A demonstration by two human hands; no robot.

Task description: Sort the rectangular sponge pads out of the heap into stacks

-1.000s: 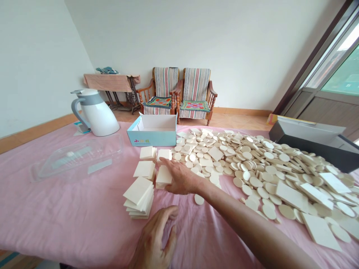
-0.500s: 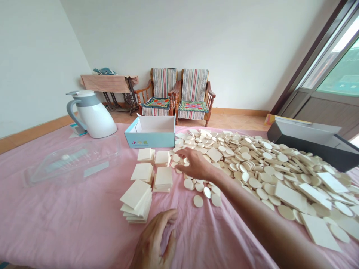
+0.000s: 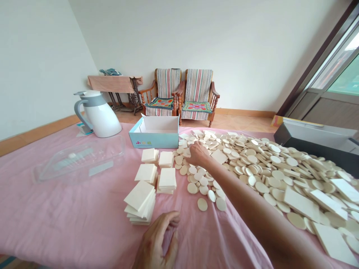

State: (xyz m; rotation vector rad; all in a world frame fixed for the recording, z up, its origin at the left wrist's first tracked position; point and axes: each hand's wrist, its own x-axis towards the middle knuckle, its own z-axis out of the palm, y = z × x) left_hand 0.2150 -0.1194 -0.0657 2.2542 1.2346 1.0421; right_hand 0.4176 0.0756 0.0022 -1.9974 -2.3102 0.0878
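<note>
My right hand [image 3: 198,154] reaches into the far left part of a large pile of cream-coloured discs and tiles [image 3: 252,158]. Its fingers point down among the pieces, and their tips are hidden, so any hold cannot be seen. On the cloth near me rests my left hand [image 3: 158,239], loosely curved with a gap between thumb and fingers, and nothing in it. Just beyond it stand several stacks of square tiles: a tall uneven front stack [image 3: 140,201], a stack to its right [image 3: 166,180], and others behind, such as one far stack [image 3: 149,155].
A light blue open box [image 3: 153,140] stands behind the stacks. To the left are a clear plastic tray [image 3: 81,160] and a white-and-grey jug [image 3: 102,117]. A dark open box [image 3: 316,149] sits at the right. Pink cloth [image 3: 70,220] covers the surface.
My right hand has moved slightly farther away and to the right, its fingers now lowered into the pile. My left hand stays nearly in place. The view has shifted a little.
</note>
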